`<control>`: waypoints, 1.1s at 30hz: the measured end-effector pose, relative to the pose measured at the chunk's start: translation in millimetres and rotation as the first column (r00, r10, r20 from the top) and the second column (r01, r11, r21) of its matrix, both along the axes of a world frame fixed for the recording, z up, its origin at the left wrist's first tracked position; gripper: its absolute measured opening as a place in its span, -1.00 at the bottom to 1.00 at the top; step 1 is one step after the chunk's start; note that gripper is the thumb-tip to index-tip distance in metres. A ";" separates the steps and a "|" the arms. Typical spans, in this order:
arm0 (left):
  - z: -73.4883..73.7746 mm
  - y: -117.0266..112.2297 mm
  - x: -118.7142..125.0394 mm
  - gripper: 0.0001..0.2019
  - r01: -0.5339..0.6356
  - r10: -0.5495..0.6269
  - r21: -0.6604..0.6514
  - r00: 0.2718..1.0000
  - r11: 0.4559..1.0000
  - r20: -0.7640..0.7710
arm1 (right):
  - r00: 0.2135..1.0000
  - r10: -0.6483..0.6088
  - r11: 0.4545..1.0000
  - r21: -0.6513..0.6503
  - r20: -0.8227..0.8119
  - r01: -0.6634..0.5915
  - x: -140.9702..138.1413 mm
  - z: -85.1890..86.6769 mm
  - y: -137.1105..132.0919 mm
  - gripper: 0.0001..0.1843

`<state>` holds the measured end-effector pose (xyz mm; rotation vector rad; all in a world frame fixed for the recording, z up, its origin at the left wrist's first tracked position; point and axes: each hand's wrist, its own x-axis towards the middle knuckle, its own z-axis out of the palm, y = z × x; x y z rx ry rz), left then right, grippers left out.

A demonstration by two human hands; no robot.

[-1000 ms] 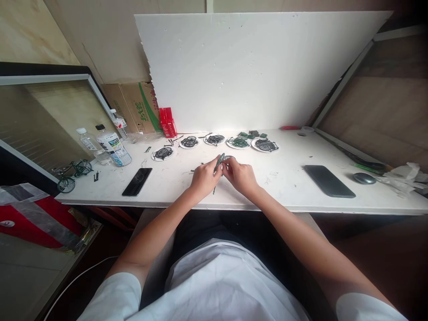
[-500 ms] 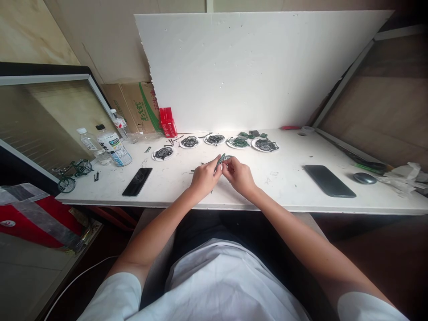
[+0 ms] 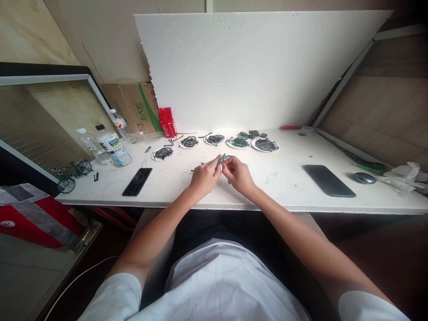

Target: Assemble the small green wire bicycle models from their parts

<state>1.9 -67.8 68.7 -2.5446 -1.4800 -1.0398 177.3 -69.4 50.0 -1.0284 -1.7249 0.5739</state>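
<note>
Above the front middle of the white desk (image 3: 284, 187), my left hand (image 3: 203, 178) is closed around a narrow green model bicycle part (image 3: 220, 159) that sticks up past the fingers. My right hand (image 3: 239, 175) meets it at the fingertips, thumb and forefinger pinched against the part; anything small between them is hidden. A round, spoked green piece (image 3: 228, 157) shows just behind the fingers. Small dark bits lie beside my left hand. Beyond the hands, white plates hold black wheel-like parts (image 3: 163, 154) and green frame-like parts (image 3: 239, 141).
A small assembled model bicycle (image 3: 74, 173) stands at the left end. Nearby are a phone (image 3: 137, 182) and several bottles (image 3: 114, 146). To the right lie a dark flat device (image 3: 329, 180), a mouse (image 3: 364, 178) and crumpled tissue (image 3: 406, 176). A white board (image 3: 264, 67) leans behind.
Almost nothing differs. Both hands stay together at the same place, with only a slight shift of the right fingers and of the green part.
</note>
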 end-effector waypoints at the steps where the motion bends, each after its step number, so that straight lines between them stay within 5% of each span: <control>1: 0.5 0.1 -0.4 -0.53 -0.001 0.001 -0.003 1.000 1.000 0.000 | 1.000 0.007 1.000 -0.006 -0.021 -0.007 -0.5 -0.1 0.0 -0.60; 9: 3.7 -3.1 0.4 -0.50 -0.014 0.015 -0.050 1.000 0.999 0.014 | 0.992 0.052 0.997 -0.046 -0.118 -0.058 -0.4 -12.0 7.6 -0.52; 15: 0.1 -1.1 -1.5 -0.37 0.112 -0.080 -0.159 0.978 0.981 0.193 | 0.982 -0.005 0.998 0.065 -0.188 0.018 2.4 -26.1 19.8 -0.52; 20: -7.0 6.5 -7.3 -0.33 0.274 -0.178 -0.209 0.905 0.939 0.387 | 0.976 0.061 0.998 0.035 -0.207 -0.055 0.2 -26.9 25.4 -0.49; 23: -8.4 9.5 -9.7 -0.29 0.299 -0.174 -0.261 0.895 0.918 0.411 | 0.948 0.156 0.986 -0.004 -0.277 -0.164 -1.9 -25.0 25.1 -0.54; 27: 1.2 19.2 -23.8 -0.33 0.382 -0.212 -0.397 0.888 0.834 0.409 | 0.902 0.125 0.987 -0.044 -0.413 -0.157 -1.9 -23.6 24.5 -0.54; 30: 18.3 33.5 -56.3 -0.43 0.333 -0.165 -0.422 0.907 0.843 0.387 | 0.881 0.074 0.975 -0.153 -0.467 -0.163 -0.7 -23.8 26.5 -0.47; 33: 38.4 47.6 -110.7 -0.54 0.050 0.041 -0.436 0.980 0.899 0.197 | 0.868 0.043 0.963 -0.211 -0.495 -0.168 -0.9 -24.0 28.4 -0.41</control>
